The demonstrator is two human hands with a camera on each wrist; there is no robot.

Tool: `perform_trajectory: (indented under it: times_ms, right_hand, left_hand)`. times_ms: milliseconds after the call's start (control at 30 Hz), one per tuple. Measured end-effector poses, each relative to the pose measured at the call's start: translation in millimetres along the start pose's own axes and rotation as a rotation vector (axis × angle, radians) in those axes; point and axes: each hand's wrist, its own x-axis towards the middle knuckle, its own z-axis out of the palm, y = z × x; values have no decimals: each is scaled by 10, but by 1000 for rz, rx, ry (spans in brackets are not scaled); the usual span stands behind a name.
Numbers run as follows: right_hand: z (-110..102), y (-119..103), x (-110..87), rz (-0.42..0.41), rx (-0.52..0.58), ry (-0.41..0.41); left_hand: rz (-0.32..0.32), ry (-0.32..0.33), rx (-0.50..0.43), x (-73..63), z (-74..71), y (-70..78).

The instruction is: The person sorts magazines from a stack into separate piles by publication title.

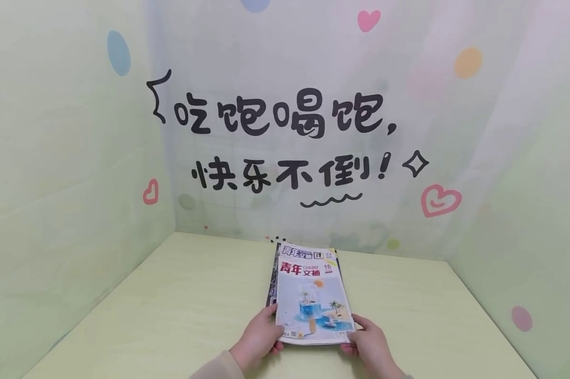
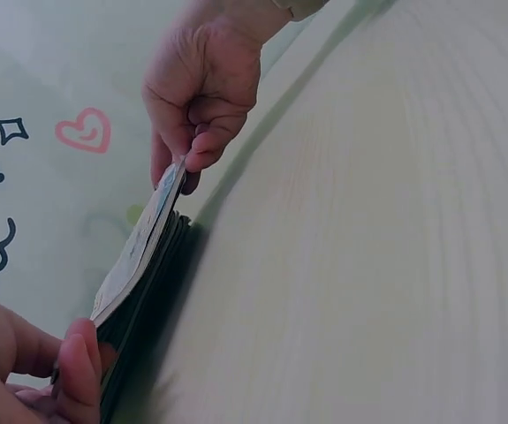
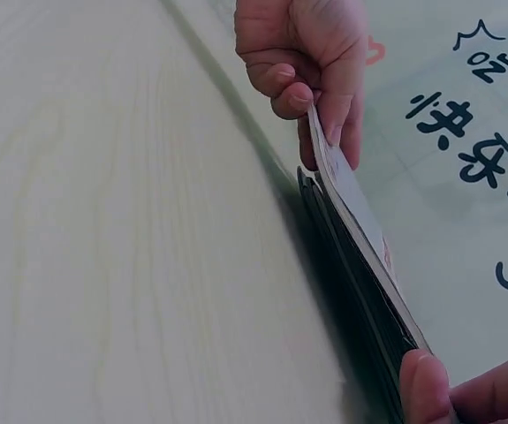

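Note:
A magazine (image 1: 308, 295) with a blue ice-pop beach picture lies on top of a small pile in the head view. Another magazine (image 1: 296, 252) peeks out behind its top edge, and a dark-covered one (image 1: 272, 289) shows along the left side. My left hand (image 1: 258, 332) grips the near left corner of the top magazine, thumb above and fingers beneath. At the near right corner my right hand (image 1: 371, 341) pinches it likewise. Both wrist views show the pale magazine edge (image 3: 360, 230) tilted slightly apart from the dark magazines (image 3: 346, 274) below.
The pile lies on a pale wood-grain table (image 1: 171, 305). Behind it stands a light wall (image 1: 285, 221) with black lettering, hearts and coloured dots. Similar side walls (image 1: 67, 210) border the table on the left and right.

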Motion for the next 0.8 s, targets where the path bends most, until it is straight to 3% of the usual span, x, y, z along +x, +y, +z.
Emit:
perform_trajectory:
  times_ms: [400, 800]
  right_hand:
    - [-393, -38, 90, 7, 150, 71]
    - [-1150, -20, 360, 19, 216, 60]
  left_hand:
    - [38, -63, -102, 120, 374, 182]
    - [74, -63, -170, 325, 1105, 460]
